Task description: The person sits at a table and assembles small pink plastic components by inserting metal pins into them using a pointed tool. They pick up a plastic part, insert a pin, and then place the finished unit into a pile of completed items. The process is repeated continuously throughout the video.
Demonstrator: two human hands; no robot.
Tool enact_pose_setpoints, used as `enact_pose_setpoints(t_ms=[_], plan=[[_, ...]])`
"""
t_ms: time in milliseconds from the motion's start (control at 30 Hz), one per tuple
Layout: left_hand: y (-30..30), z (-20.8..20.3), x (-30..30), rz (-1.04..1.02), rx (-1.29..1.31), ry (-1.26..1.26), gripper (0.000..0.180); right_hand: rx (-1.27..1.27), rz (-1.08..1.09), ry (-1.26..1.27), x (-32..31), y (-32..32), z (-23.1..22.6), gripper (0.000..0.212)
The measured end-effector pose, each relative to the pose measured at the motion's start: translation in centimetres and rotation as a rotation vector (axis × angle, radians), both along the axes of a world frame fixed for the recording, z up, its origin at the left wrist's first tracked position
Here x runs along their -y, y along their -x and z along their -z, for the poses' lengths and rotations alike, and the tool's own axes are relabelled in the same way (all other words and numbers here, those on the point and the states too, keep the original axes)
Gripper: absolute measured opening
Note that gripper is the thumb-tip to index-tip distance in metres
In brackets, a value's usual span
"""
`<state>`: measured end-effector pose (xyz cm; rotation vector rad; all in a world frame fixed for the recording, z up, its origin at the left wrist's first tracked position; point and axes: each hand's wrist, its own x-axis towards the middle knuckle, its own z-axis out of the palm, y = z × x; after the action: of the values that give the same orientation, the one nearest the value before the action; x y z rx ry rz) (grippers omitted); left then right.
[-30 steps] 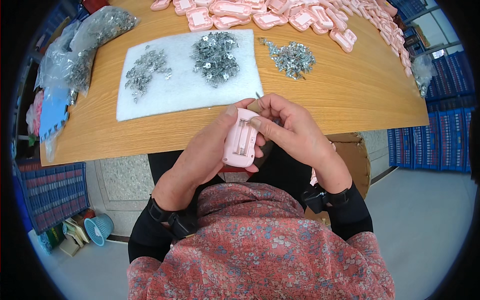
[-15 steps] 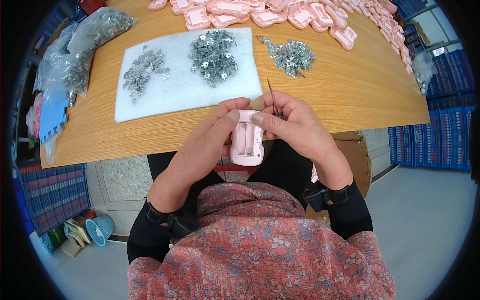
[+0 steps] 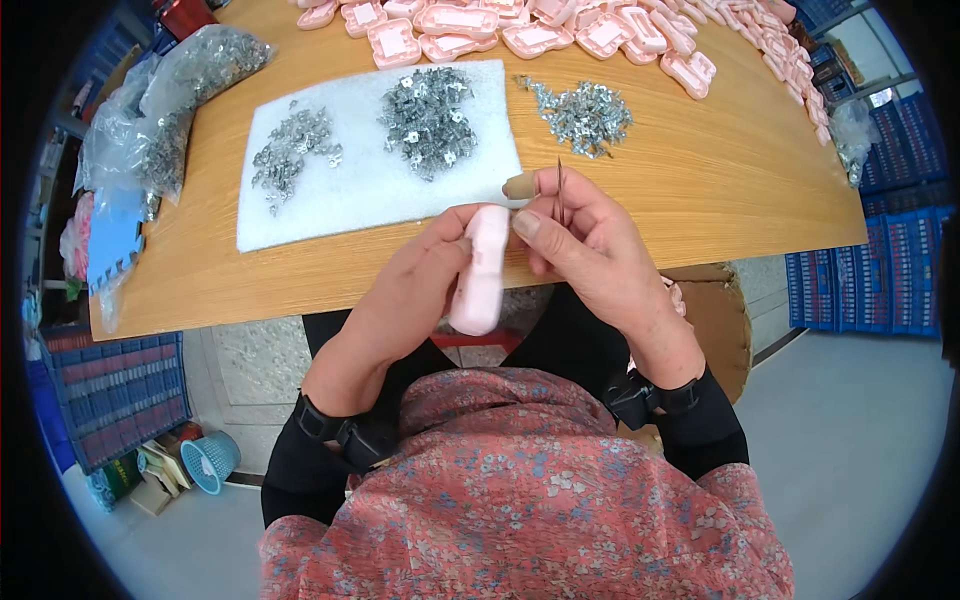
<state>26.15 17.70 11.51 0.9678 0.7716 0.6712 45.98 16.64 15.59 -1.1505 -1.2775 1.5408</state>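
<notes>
My left hand (image 3: 415, 275) grips a pale pink plastic housing (image 3: 482, 285), turned edge-on, so its battery compartment is out of sight. Close beside its upper end is my right hand (image 3: 590, 235), with the thumb near the housing; whether they touch I cannot tell. Slim, pointed metal tweezers (image 3: 561, 190) stick up between my right hand's fingers. A tan cover (image 3: 519, 187) sits on the right index fingertip. Beyond my hands, a white foam sheet (image 3: 350, 210) bears a pile of small metal clips (image 3: 430, 120) and a looser pile (image 3: 290, 155).
Another heap of small metal pieces (image 3: 585, 115) lies right of the foam. Many pink housings (image 3: 540, 38) cover the far side of the wooden table (image 3: 700, 190). Plastic bags of metal parts (image 3: 200, 75) rest at the left. A cardboard box (image 3: 715, 320) stands below the right edge.
The pink housing has turned from showing its battery compartment to edge-on. My right hand has shifted off its top, the index finger lifting away. The tweezers now point more upright.
</notes>
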Motion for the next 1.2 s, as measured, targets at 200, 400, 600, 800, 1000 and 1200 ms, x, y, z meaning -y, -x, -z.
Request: enact_pose_setpoints(t_ms=[200,400,600,800,1000,1200], plan=[[0.2,-0.8,0.2,-0.041,0.516,0.505,0.035,0.072,0.070,-0.164,0.0,0.8,1.5,0.019],[0.5,0.3,-0.1,0.009,0.640,0.572,0.038,0.073,0.116,-0.224,-0.2,1.1,1.8,0.019],[0.7,0.7,0.0,0.056,0.673,0.576,0.039,0.122,0.035,-0.153,-0.6,0.9,1.6,0.028],[0.6,0.4,0.0,0.068,0.631,0.582,0.038,0.140,-0.006,-0.094,-0.8,1.0,1.8,0.027],[0.6,0.9,0.0,0.071,0.659,0.591,0.037,0.154,-0.013,-0.084,-0.9,0.9,2.3,0.027],[-0.1,0.1,0.3,-0.013,0.557,0.507,0.040,0.099,0.036,-0.093,-0.4,1.9,1.9,0.026]])
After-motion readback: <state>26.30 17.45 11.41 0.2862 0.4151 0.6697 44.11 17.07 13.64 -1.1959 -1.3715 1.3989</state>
